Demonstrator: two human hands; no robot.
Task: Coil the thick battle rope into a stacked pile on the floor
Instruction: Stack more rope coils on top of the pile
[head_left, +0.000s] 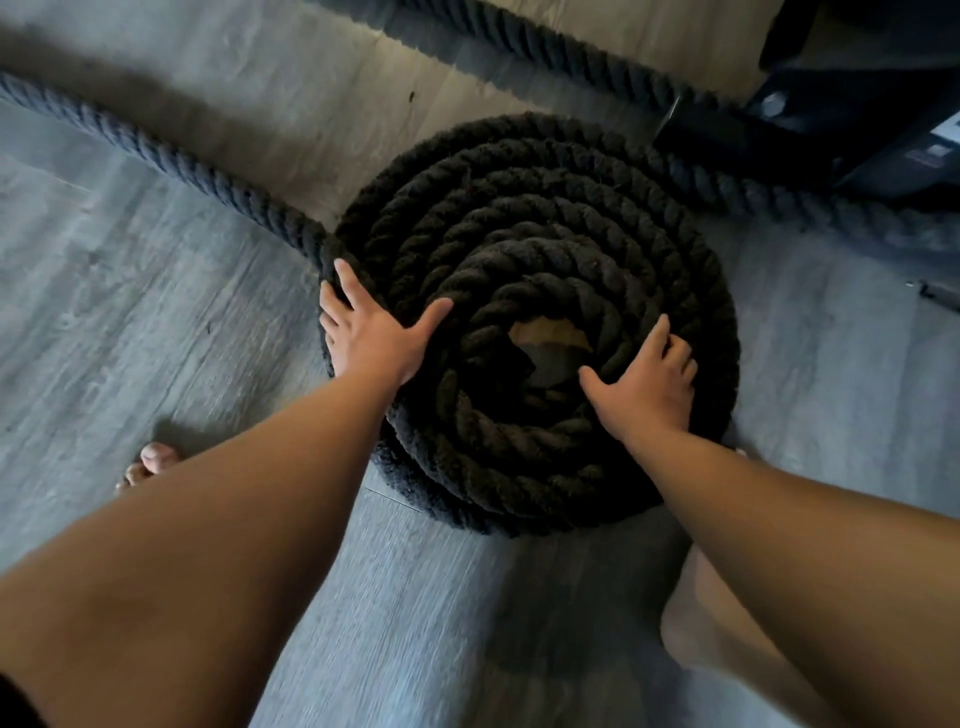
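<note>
- The battle rope (545, 249) lies on the grey plank floor (156, 312) as a round pile of stacked turns. A small hole at its centre (545, 345) shows the floor beneath.
- The left hand (371, 338) rests on the pile's left rim. Its fingers (349, 283) are spread and reach over the outer turn, and the thumb points inward across the top turns.
- The right hand (649, 384) lies on the top turns just right of the centre hole. Its fingers (657, 332) are slightly bent against the rope, the thumb held out toward the hole; neither hand wraps round a strand.
- A loose stretch of rope (171, 156) runs from the pile's left rim, just beyond the left fingers, toward the upper left.
- Another stretch (571, 57) crosses the floor behind the pile toward a dark machine base (857, 119).
- Bare toes (150, 462) show under the left forearm.
</note>
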